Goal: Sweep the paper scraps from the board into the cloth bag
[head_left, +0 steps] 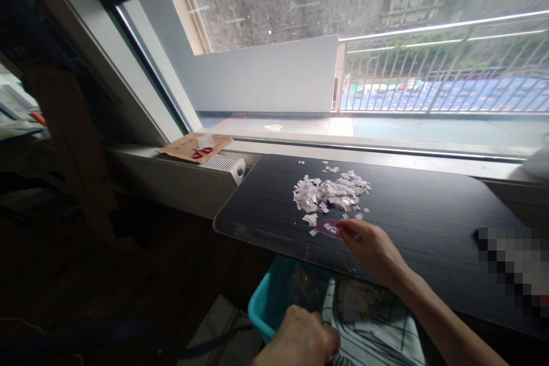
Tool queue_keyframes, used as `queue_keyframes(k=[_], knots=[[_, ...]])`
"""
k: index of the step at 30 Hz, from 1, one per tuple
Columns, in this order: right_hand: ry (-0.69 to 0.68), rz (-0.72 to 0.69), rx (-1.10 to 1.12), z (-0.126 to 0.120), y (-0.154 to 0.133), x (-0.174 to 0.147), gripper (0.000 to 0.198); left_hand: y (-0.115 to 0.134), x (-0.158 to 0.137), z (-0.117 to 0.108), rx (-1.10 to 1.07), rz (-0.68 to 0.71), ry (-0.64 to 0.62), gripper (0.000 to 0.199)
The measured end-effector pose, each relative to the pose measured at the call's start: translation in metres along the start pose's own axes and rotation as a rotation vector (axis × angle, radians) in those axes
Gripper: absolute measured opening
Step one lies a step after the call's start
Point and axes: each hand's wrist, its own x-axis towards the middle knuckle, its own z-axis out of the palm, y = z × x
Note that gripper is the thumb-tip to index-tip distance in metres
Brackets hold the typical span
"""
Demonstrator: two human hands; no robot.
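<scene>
My right hand (371,246) reaches over the dark table, its fingertips pinched at the right end of a flat, see-through pink oval piece (322,229). A few small white scraps lie on or under that piece; which, I cannot tell. Just beyond it spreads a heap of small whitish cut scraps (338,191), with several loose ones around it. Lower down, my left hand (300,334) is closed in front of a teal basin (261,303), beside a checked cloth (373,329). Its fingertips are hidden, so what it grips does not show.
The dark table (424,200) stands against a window sill. Red-handled scissors (202,152) rest on a brown envelope (180,146) at the left, beside a white radiator (227,166). A blurred-out object (514,263) lies at the table's right.
</scene>
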Motion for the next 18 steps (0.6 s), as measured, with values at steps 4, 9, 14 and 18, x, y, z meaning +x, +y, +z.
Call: queue_keyframes(k=[4, 9, 14, 18], knots=[[0.009, -0.010, -0.022, 0.009, -0.003, 0.006, 0.030, -0.001, 0.004, 0.004, 0.016, 0.018, 0.022, 0.021], [-0.067, -0.025, 0.029, 0.011, -0.005, 0.004, 0.030, -0.003, 0.002, 0.005, -0.001, 0.031, 0.030, 0.023], [-0.049, 0.001, 0.061, 0.015, -0.006, 0.006, 0.029, -0.004, 0.004, 0.007, -0.062, 0.009, 0.098, 0.021], [-0.155, -0.021, 0.129, 0.015, -0.017, -0.006, 0.027, -0.002, 0.003, 0.002, -0.060, 0.014, 0.042, 0.024]])
